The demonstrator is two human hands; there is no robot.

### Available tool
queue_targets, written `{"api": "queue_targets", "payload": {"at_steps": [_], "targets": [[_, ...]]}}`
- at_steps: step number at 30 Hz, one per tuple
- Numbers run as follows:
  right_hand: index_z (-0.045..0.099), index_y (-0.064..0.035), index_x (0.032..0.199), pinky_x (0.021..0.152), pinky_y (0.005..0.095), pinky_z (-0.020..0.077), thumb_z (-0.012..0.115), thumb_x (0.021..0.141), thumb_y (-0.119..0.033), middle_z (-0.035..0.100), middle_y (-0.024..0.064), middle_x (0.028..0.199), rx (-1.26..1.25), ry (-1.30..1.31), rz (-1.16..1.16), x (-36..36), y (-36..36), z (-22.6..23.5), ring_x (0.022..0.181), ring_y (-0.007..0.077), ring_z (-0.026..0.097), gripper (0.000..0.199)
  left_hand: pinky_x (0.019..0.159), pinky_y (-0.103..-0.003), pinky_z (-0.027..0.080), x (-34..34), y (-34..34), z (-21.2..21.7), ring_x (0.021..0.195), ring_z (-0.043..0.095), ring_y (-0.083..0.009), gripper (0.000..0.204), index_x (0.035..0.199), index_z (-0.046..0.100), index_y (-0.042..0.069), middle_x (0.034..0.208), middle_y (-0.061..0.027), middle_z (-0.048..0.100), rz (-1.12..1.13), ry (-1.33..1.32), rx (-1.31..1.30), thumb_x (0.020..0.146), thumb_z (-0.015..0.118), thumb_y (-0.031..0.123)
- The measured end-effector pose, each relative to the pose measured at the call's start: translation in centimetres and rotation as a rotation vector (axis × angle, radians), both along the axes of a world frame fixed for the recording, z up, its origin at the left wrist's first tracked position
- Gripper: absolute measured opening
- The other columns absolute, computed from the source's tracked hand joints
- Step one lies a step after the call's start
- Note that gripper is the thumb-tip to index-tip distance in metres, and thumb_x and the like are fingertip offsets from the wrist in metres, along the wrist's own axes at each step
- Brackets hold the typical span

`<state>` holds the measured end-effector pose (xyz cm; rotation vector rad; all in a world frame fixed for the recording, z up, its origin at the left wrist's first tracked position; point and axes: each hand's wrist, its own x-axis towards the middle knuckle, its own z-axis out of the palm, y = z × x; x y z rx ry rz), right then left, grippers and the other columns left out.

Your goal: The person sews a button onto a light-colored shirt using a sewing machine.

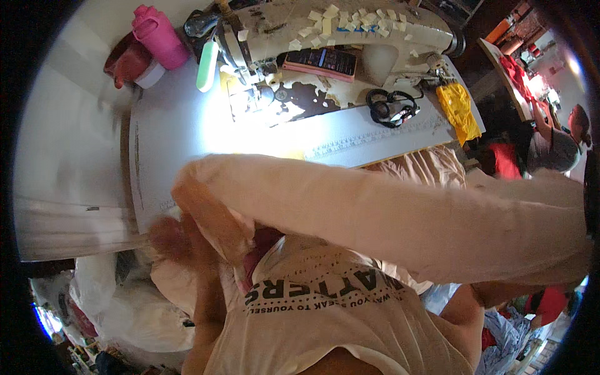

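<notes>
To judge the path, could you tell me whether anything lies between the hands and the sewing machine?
Nothing visible: the table between the right hand and the sewing machine looks bare; black scissors lie further right.

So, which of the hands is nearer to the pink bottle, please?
Right. The right hand is below the pink bottle, over the table; the left hand, blurred, is farther down.

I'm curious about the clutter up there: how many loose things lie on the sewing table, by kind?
Pink bottle: 1
Phone: 1
Black scissors: 1
Yellow cloth: 1
Total: 4
</notes>
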<state>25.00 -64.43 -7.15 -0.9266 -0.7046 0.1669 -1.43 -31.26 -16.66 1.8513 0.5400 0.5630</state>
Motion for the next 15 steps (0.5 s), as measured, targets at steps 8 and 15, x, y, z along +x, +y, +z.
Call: {"api": "queue_targets", "payload": {"at_steps": [8, 15], "targets": [[0.041, 0.0041, 0.125, 0.102, 0.0464, 0.0298, 0.037, 0.094, -0.028, 0.044, 0.0198, 0.129, -0.103, 0.055, -0.104, 0.5, -2.2, -1.1, 0.12, 0.0301, 0.041, 0.045, 0.086, -0.036, 0.043, 12.4, -6.1, -16.0, 0.097, 0.055, -0.024, 0.028, 0.099, 0.06, 0.004, 0.101, -0.0118, 0.059, -0.517, 0.18, 0.465, 0.076, 0.064, 0.019], [0.042, 0.0047, 0.124, 0.101, 0.047, 0.0306, 0.038, 0.093, -0.027, 0.044, 0.0201, 0.128, -0.115, 0.093, -0.351, -0.2, -9.3, -1.5, 0.12, 0.031, 0.041, 0.044, 0.086, -0.035, 0.042, 18.0, -9.1, -19.0, 0.098, 0.055, -0.0225, 0.033, 0.108, 0.056, 0.006, 0.101, -0.011, 0.058, -0.655, 0.319, 0.059, 0.078, 0.062, 0.019]]}}
